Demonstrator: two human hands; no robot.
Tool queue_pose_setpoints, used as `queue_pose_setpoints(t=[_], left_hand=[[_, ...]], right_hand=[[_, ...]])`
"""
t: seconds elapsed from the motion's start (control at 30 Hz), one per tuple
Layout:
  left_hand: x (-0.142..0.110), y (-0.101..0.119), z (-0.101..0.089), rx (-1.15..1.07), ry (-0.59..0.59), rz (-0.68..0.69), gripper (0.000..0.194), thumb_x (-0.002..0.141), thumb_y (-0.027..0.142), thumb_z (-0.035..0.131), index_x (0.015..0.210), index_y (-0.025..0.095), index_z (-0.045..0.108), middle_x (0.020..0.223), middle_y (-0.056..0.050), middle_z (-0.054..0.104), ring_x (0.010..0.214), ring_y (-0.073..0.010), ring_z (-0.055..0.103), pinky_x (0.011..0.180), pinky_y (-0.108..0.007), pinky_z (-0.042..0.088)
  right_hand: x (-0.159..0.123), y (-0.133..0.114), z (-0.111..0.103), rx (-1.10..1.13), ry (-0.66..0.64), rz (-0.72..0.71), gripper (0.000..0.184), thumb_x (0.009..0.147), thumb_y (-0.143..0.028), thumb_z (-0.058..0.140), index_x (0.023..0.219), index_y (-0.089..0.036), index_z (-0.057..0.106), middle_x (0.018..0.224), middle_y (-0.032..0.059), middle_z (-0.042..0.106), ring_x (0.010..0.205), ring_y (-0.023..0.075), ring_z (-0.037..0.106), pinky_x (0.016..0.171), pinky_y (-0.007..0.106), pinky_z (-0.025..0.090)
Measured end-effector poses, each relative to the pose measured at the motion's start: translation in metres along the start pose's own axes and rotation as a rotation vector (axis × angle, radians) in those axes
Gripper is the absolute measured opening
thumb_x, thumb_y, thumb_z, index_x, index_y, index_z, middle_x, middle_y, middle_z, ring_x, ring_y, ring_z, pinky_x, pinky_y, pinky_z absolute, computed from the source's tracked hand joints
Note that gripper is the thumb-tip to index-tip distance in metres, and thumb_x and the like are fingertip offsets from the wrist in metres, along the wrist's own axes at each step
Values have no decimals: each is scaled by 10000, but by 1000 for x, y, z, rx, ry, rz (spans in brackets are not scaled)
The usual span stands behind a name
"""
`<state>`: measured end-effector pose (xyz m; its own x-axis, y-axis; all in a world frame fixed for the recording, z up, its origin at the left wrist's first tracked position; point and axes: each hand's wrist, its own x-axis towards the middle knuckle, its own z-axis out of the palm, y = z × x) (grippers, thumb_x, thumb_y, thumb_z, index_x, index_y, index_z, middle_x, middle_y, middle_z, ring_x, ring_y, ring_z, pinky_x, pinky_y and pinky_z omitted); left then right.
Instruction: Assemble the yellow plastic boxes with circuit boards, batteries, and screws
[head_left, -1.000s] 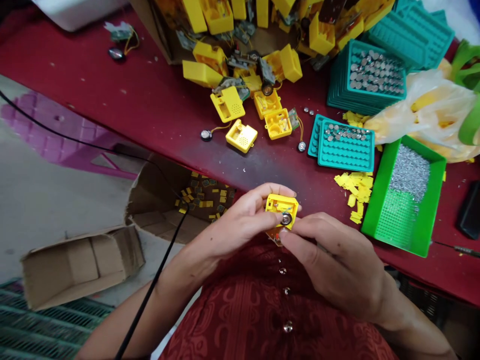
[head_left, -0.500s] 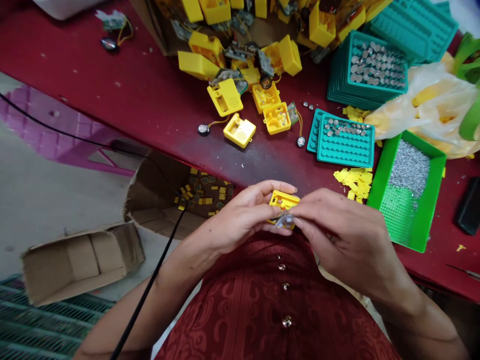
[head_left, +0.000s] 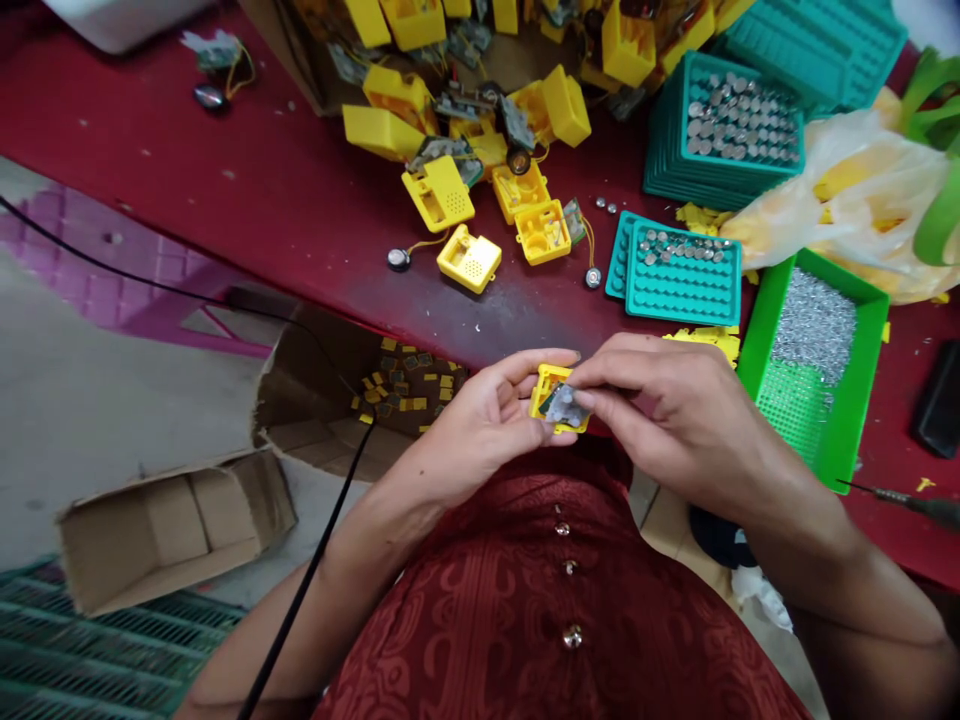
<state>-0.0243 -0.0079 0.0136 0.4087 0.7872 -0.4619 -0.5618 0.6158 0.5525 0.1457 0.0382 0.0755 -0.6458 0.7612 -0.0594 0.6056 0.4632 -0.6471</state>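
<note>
My left hand (head_left: 499, 415) is closed around a small yellow plastic case (head_left: 548, 378), its inside facing up. Between the thumb and fingers of my right hand (head_left: 656, 400) is a small circuit board (head_left: 564, 405) with a greyish covering, tilted over the case. How far the board sits inside cannot be made out. Beyond my hands on the red table lie a yellow case half with a speaker grille (head_left: 469, 259) and a small round speaker (head_left: 398, 259) wired to it. An opened yellow case (head_left: 543, 232) lies to their right.
Teal trays (head_left: 682, 290) hold button cells at the right. A green bin (head_left: 847, 400) contains many small screws, with a screwdriver (head_left: 900, 497) near it. More yellow cases (head_left: 382, 130) are heaped at the back. Cardboard boxes (head_left: 176, 530) stand on the floor left.
The board has turned and now lies flatter over the case. My right hand has shifted up and left, and the case has tilted to show more of its inside.
</note>
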Motion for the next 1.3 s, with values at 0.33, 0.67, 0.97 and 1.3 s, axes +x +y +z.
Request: queue_pose_setpoints(t=[0.33, 0.67, 0.97, 1.3], left_hand=[[4, -1, 2, 40, 21, -30, 533, 656, 15, 777, 1153, 150, 639, 1059, -42, 728, 906, -121, 676, 862, -241, 532], [-6, 0, 8, 163, 107, 1, 466, 788, 203, 750, 1235, 158, 626, 1117, -87, 702, 1003, -189, 663, 821, -277, 557], [-2, -2, 6, 143, 201, 47, 482, 771, 206, 762, 1234, 156, 637, 909, -33, 697, 777, -132, 642, 729, -262, 552], [0, -7, 15, 278, 273, 88, 453, 791, 168, 713, 1232, 120, 620, 892, -38, 694, 766, -123, 625, 706, -238, 547]], right_hand=[[0, 6, -2, -21, -49, 18, 108, 879, -103, 585, 855, -159, 675, 817, 11, 686, 731, 114, 600, 659, 249, 401], [-4, 6, 13, -35, 72, -38, 166, 888, -97, 562, 826, -133, 712, 816, 53, 683, 736, 136, 620, 662, 266, 462], [-21, 17, 35, -117, 358, -94, 160, 920, -119, 563, 1001, -125, 701, 920, 83, 622, 855, 141, 584, 750, 288, 512], [-30, 23, 52, -269, 470, -165, 126, 907, -86, 549, 869, -124, 663, 859, 97, 640, 797, 156, 524, 681, 303, 492]])
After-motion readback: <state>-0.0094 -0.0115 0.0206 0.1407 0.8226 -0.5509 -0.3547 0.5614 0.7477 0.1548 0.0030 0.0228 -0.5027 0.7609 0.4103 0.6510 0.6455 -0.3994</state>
